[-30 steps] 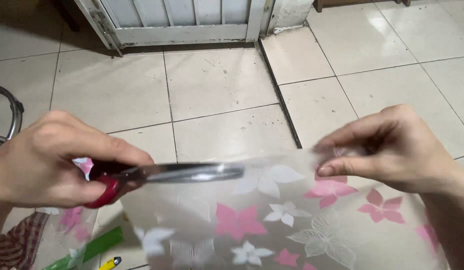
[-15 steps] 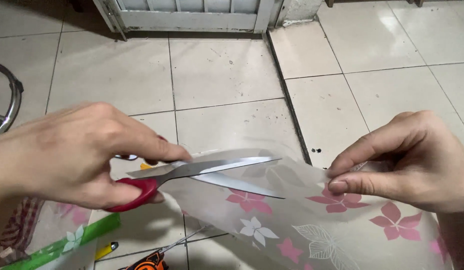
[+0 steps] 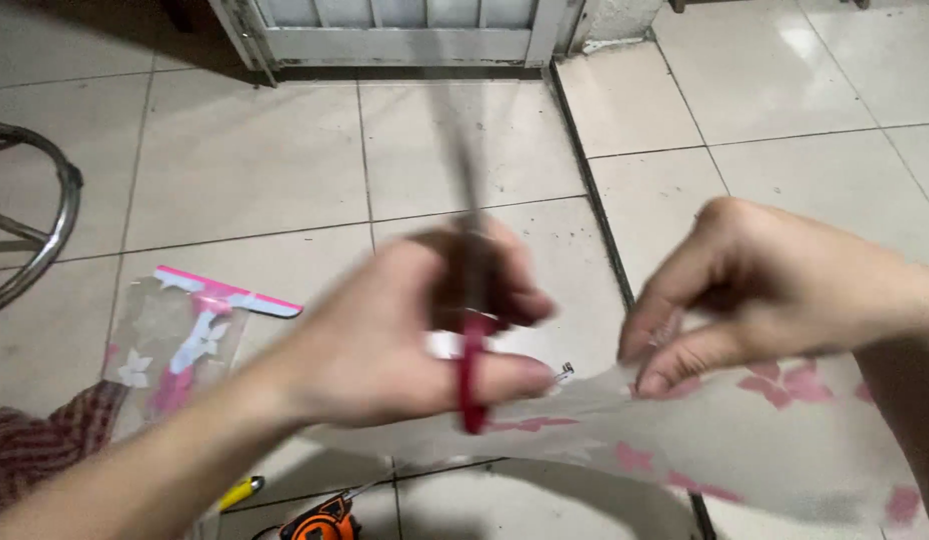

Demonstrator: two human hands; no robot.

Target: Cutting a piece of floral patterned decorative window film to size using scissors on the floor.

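My left hand [image 3: 405,340] grips red-handled scissors [image 3: 472,375]; their blades are motion-blurred and point up and away from me. A clear plastic sheet printed with pink and white flowers [image 3: 745,440] stretches across the lower right. My right hand [image 3: 775,290] pinches the sheet's upper edge between thumb and fingers. The scissor handles sit just left of that pinch, over the sheet's left end.
A smaller cut piece of flowered plastic with a pink strip [image 3: 185,335] lies on the tiled floor at left. An orange tool [image 3: 320,520] and a yellow-tipped item [image 3: 240,492] lie near the bottom. A metal chair frame [image 3: 45,220] curves at far left; a white door [image 3: 405,30] stands behind.
My left hand swung the scissors from lying sideways across the sheet to pointing away, and moved right. My right hand shifted right with the sheet. A cut piece now lies on the floor.
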